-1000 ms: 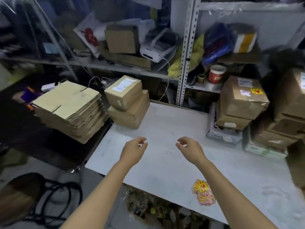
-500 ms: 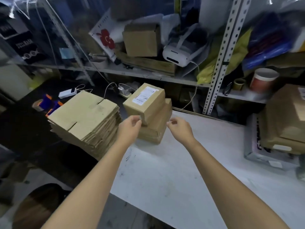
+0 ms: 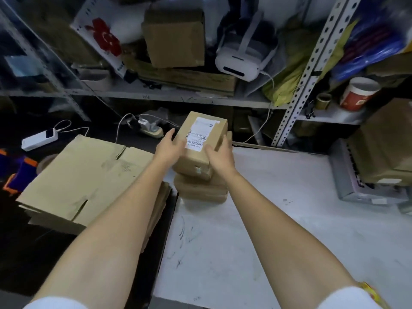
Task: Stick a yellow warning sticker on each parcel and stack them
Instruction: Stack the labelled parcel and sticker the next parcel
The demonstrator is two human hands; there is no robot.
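Observation:
A brown parcel [image 3: 206, 128] with a white shipping label lies on top of a flatter brown parcel [image 3: 200, 190] at the back left of the white table [image 3: 267, 230]. My left hand [image 3: 167, 148] presses the top parcel's left side, and my right hand [image 3: 219, 155] clasps its right side. The top parcel sits slightly askew between both hands. A bit of the yellow warning stickers [image 3: 370, 293] peeks out behind my right arm at the bottom right. Stickered parcels [image 3: 383, 148] stand at the right edge.
A pile of flattened cardboard boxes [image 3: 84, 175] lies left of the table. Behind it are cables, a power strip [image 3: 39, 139] and a charger. A metal shelf [image 3: 178, 98] above holds a box, a white device [image 3: 240, 61], bags and a red cup [image 3: 359, 93].
Both hands reached forward from the middle of the table to the parcel stack and closed around the top parcel. The view shifted left and nearer.

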